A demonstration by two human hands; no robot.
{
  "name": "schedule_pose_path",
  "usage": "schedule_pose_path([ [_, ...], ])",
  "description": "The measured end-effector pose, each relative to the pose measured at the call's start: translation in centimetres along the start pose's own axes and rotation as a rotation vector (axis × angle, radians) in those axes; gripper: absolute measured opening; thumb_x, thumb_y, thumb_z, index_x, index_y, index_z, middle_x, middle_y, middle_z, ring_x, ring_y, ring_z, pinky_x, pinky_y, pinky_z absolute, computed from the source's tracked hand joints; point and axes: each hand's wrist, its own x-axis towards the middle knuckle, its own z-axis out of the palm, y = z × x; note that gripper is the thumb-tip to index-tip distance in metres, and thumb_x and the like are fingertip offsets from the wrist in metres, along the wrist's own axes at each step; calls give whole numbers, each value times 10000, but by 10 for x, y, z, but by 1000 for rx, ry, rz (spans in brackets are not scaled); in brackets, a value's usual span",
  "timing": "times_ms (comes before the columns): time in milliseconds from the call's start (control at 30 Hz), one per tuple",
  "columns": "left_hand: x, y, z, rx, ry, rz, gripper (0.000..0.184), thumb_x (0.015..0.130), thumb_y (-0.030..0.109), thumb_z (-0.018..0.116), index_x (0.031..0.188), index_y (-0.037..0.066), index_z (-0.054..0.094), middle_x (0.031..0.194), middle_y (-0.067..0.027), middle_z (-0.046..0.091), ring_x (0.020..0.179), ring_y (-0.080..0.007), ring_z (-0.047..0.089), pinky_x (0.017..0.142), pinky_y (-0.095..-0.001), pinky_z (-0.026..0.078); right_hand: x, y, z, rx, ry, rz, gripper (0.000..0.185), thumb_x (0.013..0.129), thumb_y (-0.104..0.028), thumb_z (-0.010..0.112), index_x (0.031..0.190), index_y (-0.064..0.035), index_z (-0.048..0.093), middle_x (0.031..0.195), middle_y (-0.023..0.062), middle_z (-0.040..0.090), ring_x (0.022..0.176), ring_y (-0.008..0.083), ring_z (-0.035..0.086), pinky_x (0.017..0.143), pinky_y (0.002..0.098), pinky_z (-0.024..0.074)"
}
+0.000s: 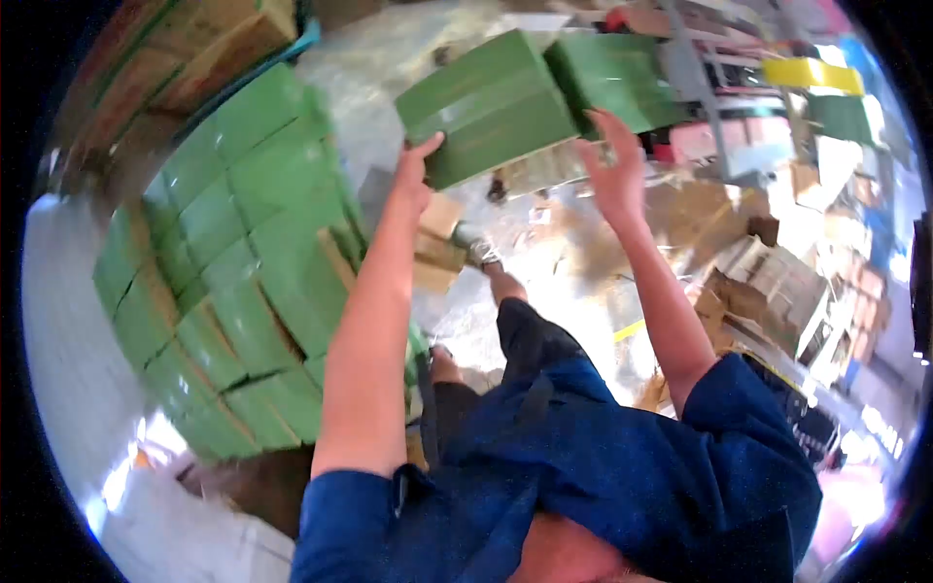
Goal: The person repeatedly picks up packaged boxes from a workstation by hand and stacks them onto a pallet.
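Note:
A green box (491, 107) is tilted in front of me at the top middle. My left hand (418, 173) is at its near left corner, thumb and fingers apart against its edge. My right hand (614, 165) is near the box's right corner, fingers spread and curved, with nothing seen in it; whether it touches the box I cannot tell. Just behind and to the right is a second green box (622, 83). Left of my left arm stands a large stack of green boxes (233, 233), several wide and high.
Brown cartons (204, 53) are piled at the upper left. A metal rack (700, 87) with mixed goods stands at the upper right. Opened cardboard boxes (768, 291) lie on the right. A small brown box (437, 243) is on the floor beside my foot.

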Motion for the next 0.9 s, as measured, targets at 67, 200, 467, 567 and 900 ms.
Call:
schedule_pose_path([
  [67,19,-33,-33,-104,-41,-123,395,815,269,700,1167,114,611,1102,-42,626,1044,-181,548,867,-319,437,-16,60,8,322,73,624,403,868,-259,673,1172,-1,624,1237,117,590,1112,210,569,947,369,455],
  [200,-24,-17,15,-186,-44,-116,462,852,316,676,1179,-3,605,1174,-96,638,1032,-220,627,972,-317,466,-8,150,31,1418,81,1150,485,905,-293,635,1288,-37,484,1237,168,546,1107,337,544,962,468,472],
  [467,-61,-6,21,-414,125,173,877,732,66,790,1437,115,270,1221,-151,583,1065,-298,602,883,-438,529,54,118,57,1491,191,1514,666,738,-351,805,1207,-56,435,1151,146,454,1041,327,467,960,525,404],
  [567,-126,4,5,-340,192,87,831,756,51,758,1432,114,280,1269,-140,557,1134,-294,570,944,-433,488,58,103,47,1584,39,1347,608,719,-340,816,1126,-65,457,1101,119,467,993,299,478,889,485,428],
  [900,-374,-67,-164,-457,515,266,727,759,96,754,1384,78,383,1265,-132,550,1131,-284,564,977,-427,463,-24,-70,62,1424,-245,1457,545,729,-333,801,1143,-97,538,1152,95,515,940,260,503,792,414,432],
])
